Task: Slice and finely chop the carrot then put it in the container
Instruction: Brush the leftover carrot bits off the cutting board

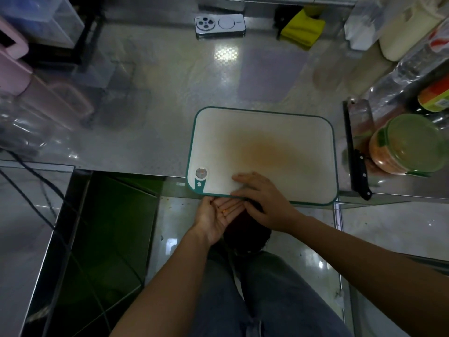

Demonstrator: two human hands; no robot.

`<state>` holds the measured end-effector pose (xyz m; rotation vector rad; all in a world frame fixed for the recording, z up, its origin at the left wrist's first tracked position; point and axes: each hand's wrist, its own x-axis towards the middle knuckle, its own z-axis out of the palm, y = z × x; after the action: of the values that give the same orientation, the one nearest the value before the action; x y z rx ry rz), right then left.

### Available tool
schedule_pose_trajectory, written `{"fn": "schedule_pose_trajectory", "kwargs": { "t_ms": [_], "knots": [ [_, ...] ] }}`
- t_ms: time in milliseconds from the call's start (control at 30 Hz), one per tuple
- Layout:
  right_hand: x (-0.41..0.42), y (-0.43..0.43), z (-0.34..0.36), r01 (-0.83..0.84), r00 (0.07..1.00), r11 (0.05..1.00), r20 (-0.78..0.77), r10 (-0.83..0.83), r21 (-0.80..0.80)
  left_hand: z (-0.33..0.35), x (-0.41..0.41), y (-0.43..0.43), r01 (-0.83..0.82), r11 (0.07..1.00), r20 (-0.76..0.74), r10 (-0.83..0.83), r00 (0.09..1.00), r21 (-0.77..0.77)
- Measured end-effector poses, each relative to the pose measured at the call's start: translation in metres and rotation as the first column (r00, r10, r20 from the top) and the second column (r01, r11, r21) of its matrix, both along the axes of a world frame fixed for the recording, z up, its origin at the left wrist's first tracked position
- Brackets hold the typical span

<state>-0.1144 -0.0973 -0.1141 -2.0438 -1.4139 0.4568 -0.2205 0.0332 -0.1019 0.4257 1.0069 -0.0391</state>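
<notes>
A white cutting board [262, 132] with a teal rim lies at the counter's front edge, stained orange in the middle, with no carrot pieces lying on it. My left hand [216, 216] is cupped palm-up just below the board's front edge, with a few tiny orange carrot bits [224, 210] in the palm. My right hand [261, 199] lies flat over the board's front edge, fingers straight and pointing left toward the left palm. A round clear container [403, 147] with a green lid, filled with chopped carrot, lies tilted at the right. A black-handled knife [356, 152] lies between board and container.
A phone [220, 25] and a yellow cloth [301, 29] lie at the back of the steel counter. Bottles and plastic bags [413, 76] crowd the right side, pink and clear boxes [36, 76] the left. Black cables [36, 181] run over the lower surface at the left.
</notes>
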Motion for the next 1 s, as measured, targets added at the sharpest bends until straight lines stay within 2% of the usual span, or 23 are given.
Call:
{"fn": "schedule_pose_trajectory", "kwargs": {
  "t_ms": [300, 400, 600, 767, 867, 933, 1000],
  "knots": [
    [-0.005, 0.006, 0.001, -0.002, 1.0, 0.999, -0.015, 0.002, -0.053, 0.001, 0.001, -0.003, -0.004, 0.999, -0.047, 0.006, 0.999, 0.043],
    [-0.003, 0.008, 0.006, 0.002, 0.999, 1.0, -0.041, -0.003, -0.015, 0.001, 0.001, -0.005, 0.001, 0.999, -0.057, 0.001, 0.998, 0.041],
    [0.011, -0.019, 0.009, 0.161, 0.986, 0.987, 0.042, -0.162, 0.017, -0.008, 0.002, -0.008, 0.102, 0.995, -0.115, -0.1, 0.988, 0.012],
    [0.018, -0.037, 0.006, 0.189, 0.978, 0.982, 0.097, -0.186, -0.02, -0.02, 0.01, -0.03, 0.363, 0.928, -0.253, -0.331, 0.909, 0.091],
    [0.018, -0.04, 0.004, 0.195, 0.977, 0.98, 0.093, -0.192, -0.027, -0.023, 0.014, -0.043, 0.372, 0.922, -0.266, -0.334, 0.904, 0.108],
    [0.019, -0.043, 0.002, 0.19, 0.978, 0.981, 0.091, -0.186, -0.033, -0.023, 0.018, -0.049, 0.38, 0.906, -0.255, -0.329, 0.909, 0.186],
    [0.02, -0.045, 0.001, 0.178, 0.981, 0.983, 0.09, -0.173, -0.045, -0.023, 0.021, -0.051, 0.324, 0.904, -0.261, -0.253, 0.932, 0.279]
  ]
}}
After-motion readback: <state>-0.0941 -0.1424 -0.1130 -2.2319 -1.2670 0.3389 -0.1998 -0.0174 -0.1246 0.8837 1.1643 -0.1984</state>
